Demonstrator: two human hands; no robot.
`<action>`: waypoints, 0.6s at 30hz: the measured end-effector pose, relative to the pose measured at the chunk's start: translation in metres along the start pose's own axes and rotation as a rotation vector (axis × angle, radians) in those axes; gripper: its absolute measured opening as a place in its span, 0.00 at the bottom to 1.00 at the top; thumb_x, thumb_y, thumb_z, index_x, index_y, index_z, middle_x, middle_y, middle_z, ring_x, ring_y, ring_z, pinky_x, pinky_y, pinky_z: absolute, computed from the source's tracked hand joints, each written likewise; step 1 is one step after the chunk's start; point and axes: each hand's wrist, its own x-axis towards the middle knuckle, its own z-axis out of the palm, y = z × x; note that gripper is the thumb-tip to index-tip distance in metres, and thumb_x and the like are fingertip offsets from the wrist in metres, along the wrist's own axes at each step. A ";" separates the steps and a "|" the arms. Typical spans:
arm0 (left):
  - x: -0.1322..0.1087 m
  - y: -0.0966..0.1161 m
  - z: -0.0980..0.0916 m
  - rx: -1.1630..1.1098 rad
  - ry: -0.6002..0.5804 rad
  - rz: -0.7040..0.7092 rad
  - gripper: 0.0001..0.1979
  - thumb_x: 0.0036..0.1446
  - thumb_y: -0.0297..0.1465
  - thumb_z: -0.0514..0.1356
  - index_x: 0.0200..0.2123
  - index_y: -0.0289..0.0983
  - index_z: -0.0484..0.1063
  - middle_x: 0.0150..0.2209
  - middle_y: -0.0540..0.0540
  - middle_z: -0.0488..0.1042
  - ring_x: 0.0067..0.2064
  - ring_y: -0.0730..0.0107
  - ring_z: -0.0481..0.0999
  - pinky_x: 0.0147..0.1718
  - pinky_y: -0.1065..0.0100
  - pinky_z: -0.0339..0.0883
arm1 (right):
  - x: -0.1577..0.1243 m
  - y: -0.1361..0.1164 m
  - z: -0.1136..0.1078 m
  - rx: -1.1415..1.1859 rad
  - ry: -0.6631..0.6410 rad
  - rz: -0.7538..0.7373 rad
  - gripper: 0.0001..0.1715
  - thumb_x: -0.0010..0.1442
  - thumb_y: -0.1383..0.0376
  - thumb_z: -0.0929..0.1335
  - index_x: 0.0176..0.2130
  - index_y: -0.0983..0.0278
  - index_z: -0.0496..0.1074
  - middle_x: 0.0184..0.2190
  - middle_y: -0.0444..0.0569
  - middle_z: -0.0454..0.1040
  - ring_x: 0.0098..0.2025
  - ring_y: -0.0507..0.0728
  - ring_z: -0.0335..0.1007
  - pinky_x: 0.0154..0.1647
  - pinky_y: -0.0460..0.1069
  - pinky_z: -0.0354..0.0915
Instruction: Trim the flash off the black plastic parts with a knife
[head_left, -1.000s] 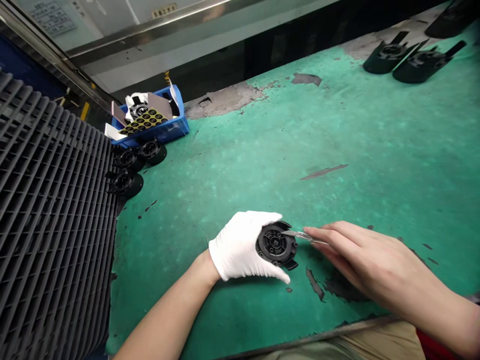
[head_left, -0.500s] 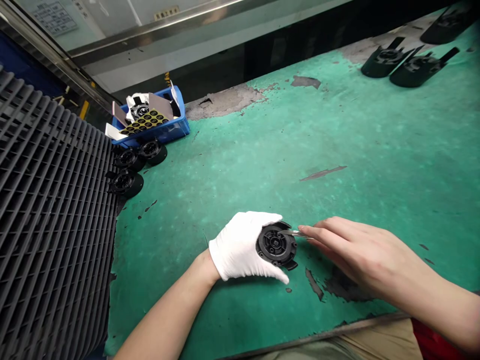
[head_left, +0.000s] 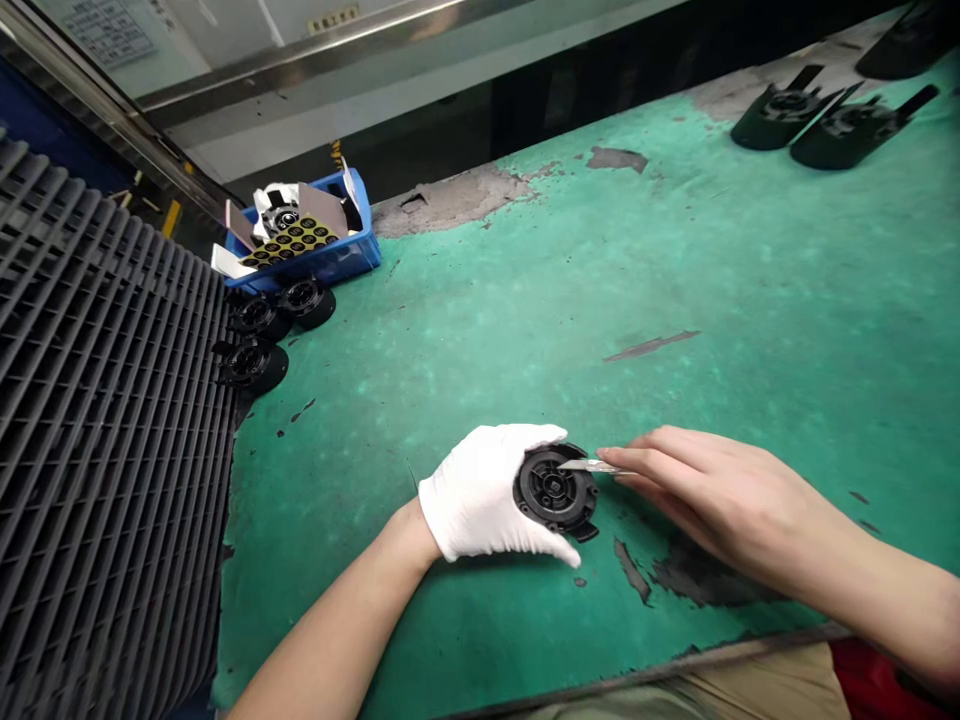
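Note:
In a white glove, my left hand (head_left: 491, 495) grips a round black plastic part (head_left: 556, 488) between thumb and fingers, its ribbed face turned up. Small tabs stick out from the part's edge. My bare right hand (head_left: 701, 490) pinches a thin silvery knife (head_left: 589, 466) with a pointed blade. The blade's tip lies over the upper middle of the black part; whether it touches the surface I cannot tell. Most of the handle is hidden by my right fingers.
A blue bin (head_left: 337, 262) holding sheets with round black stickers stands at the back left, with several black round parts (head_left: 255, 366) before it. Black cylindrical housings (head_left: 847, 130) stand at the far right. A grey ribbed stack (head_left: 112, 430) borders the worn green tabletop (head_left: 487, 350).
The knife has turned slightly, so more of its blade's flat side shows. Both hands stay almost in place, and the whole view has shifted a little.

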 end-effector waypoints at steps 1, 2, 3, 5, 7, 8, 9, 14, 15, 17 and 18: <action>0.000 0.000 0.000 -0.005 0.001 -0.001 0.65 0.44 0.68 0.93 0.77 0.44 0.83 0.73 0.34 0.92 0.76 0.25 0.92 0.81 0.36 0.85 | -0.001 0.001 0.001 -0.005 0.000 -0.001 0.12 0.91 0.65 0.69 0.67 0.59 0.80 0.44 0.46 0.84 0.39 0.56 0.81 0.42 0.52 0.70; 0.000 -0.001 0.000 -0.009 0.001 -0.003 0.65 0.44 0.69 0.93 0.78 0.44 0.83 0.74 0.34 0.91 0.76 0.25 0.91 0.82 0.35 0.84 | -0.001 0.001 0.002 -0.011 0.000 -0.003 0.13 0.91 0.66 0.70 0.67 0.59 0.81 0.44 0.46 0.84 0.39 0.56 0.81 0.42 0.52 0.71; 0.000 -0.001 0.000 -0.011 0.004 -0.002 0.66 0.44 0.69 0.93 0.79 0.44 0.83 0.74 0.34 0.91 0.77 0.25 0.91 0.83 0.35 0.83 | -0.003 0.002 0.003 -0.019 -0.001 -0.008 0.14 0.90 0.67 0.71 0.68 0.58 0.81 0.45 0.46 0.85 0.40 0.57 0.81 0.43 0.52 0.71; 0.000 -0.003 0.001 -0.013 0.008 -0.001 0.67 0.44 0.69 0.93 0.79 0.44 0.83 0.76 0.33 0.90 0.78 0.24 0.90 0.84 0.33 0.82 | -0.006 0.004 0.005 -0.039 0.012 -0.015 0.19 0.87 0.70 0.71 0.70 0.57 0.82 0.47 0.47 0.86 0.41 0.57 0.80 0.45 0.53 0.72; -0.001 -0.004 0.002 -0.006 0.010 0.000 0.68 0.43 0.68 0.93 0.80 0.44 0.82 0.77 0.32 0.89 0.78 0.24 0.90 0.85 0.33 0.82 | -0.010 0.006 0.008 -0.062 0.024 -0.026 0.24 0.85 0.73 0.69 0.72 0.57 0.82 0.49 0.48 0.87 0.43 0.58 0.80 0.47 0.54 0.72; -0.001 -0.005 0.003 0.001 0.009 -0.002 0.68 0.43 0.68 0.93 0.80 0.44 0.82 0.77 0.32 0.89 0.79 0.24 0.90 0.85 0.32 0.82 | -0.011 0.006 0.009 -0.076 0.022 -0.033 0.26 0.85 0.75 0.68 0.72 0.58 0.82 0.49 0.49 0.86 0.43 0.59 0.79 0.48 0.55 0.71; -0.001 -0.005 0.003 0.007 0.008 -0.004 0.68 0.42 0.68 0.94 0.80 0.44 0.82 0.77 0.31 0.89 0.79 0.23 0.89 0.84 0.32 0.82 | -0.012 0.006 0.009 -0.092 0.020 -0.042 0.27 0.84 0.76 0.67 0.73 0.59 0.82 0.49 0.50 0.86 0.43 0.59 0.79 0.48 0.55 0.71; 0.000 -0.004 0.003 -0.002 0.009 0.007 0.67 0.44 0.68 0.93 0.79 0.42 0.83 0.77 0.31 0.89 0.78 0.24 0.90 0.85 0.32 0.81 | -0.004 0.001 0.002 -0.151 0.013 -0.093 0.26 0.84 0.80 0.65 0.70 0.63 0.80 0.45 0.48 0.81 0.42 0.59 0.73 0.46 0.53 0.68; 0.000 -0.004 0.002 0.000 0.008 0.007 0.66 0.44 0.68 0.93 0.79 0.42 0.83 0.76 0.31 0.90 0.78 0.24 0.90 0.84 0.33 0.82 | -0.001 -0.001 -0.001 -0.149 0.013 -0.099 0.24 0.84 0.80 0.66 0.69 0.64 0.80 0.43 0.48 0.79 0.41 0.58 0.72 0.44 0.53 0.67; 0.001 -0.002 0.001 0.014 0.001 0.004 0.64 0.44 0.67 0.93 0.77 0.43 0.84 0.74 0.32 0.91 0.76 0.25 0.91 0.82 0.34 0.84 | 0.005 -0.005 -0.007 -0.143 0.010 -0.118 0.22 0.84 0.79 0.66 0.68 0.65 0.80 0.41 0.46 0.77 0.38 0.57 0.71 0.42 0.53 0.66; 0.001 -0.002 0.000 0.021 -0.003 0.004 0.62 0.44 0.67 0.94 0.75 0.44 0.85 0.73 0.33 0.92 0.75 0.25 0.92 0.81 0.35 0.85 | 0.007 -0.007 -0.010 -0.147 0.004 -0.127 0.22 0.84 0.80 0.67 0.67 0.66 0.80 0.41 0.46 0.77 0.38 0.57 0.71 0.41 0.53 0.66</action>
